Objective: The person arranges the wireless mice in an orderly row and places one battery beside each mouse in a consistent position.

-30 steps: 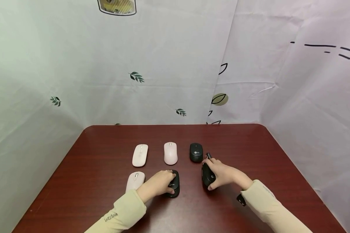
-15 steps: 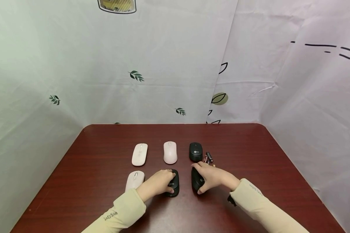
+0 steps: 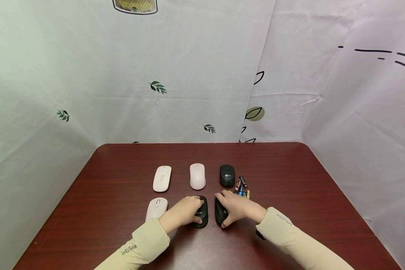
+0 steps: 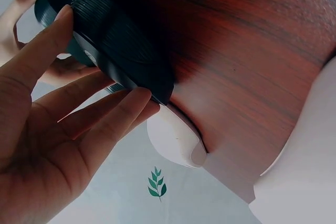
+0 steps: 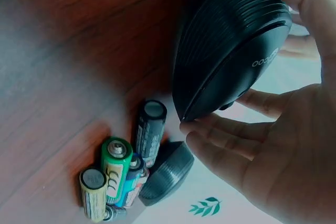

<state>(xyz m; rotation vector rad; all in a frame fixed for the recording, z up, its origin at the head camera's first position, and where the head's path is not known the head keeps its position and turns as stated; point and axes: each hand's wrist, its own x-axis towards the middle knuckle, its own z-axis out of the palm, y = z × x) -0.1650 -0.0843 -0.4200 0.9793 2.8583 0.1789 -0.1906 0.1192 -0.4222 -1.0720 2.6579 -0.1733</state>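
Note:
My left hand (image 3: pixel 182 212) grips a black computer mouse (image 3: pixel 204 213) by its two ends, thumb at the near end and fingers at the far end. The left wrist view shows the ribbed side of this black mouse (image 4: pixel 123 40) low over the table. To its right, my right hand (image 3: pixel 237 207) holds a second black mouse (image 3: pixel 220 213) the same way, with a narrow gap between the two mice. White lettering and ribbed sides show on that second mouse (image 5: pixel 236 51) in the right wrist view. The palm hides part of each mouse from above.
Behind stand a white mouse (image 3: pixel 162 179), a pale pink mouse (image 3: pixel 197 177) and another black mouse (image 3: pixel 227 175). A pale mouse (image 3: pixel 156 209) lies beside the left wrist. Several loose batteries (image 5: pixel 116 166) lie just beyond the right hand. A white patterned cloth (image 3: pixel 189 75) surrounds the table (image 3: pixel 273 161).
My right hand has slid left with its black mouse, up near the other one, uncovering the batteries. The left hand has stayed in place on its mouse.

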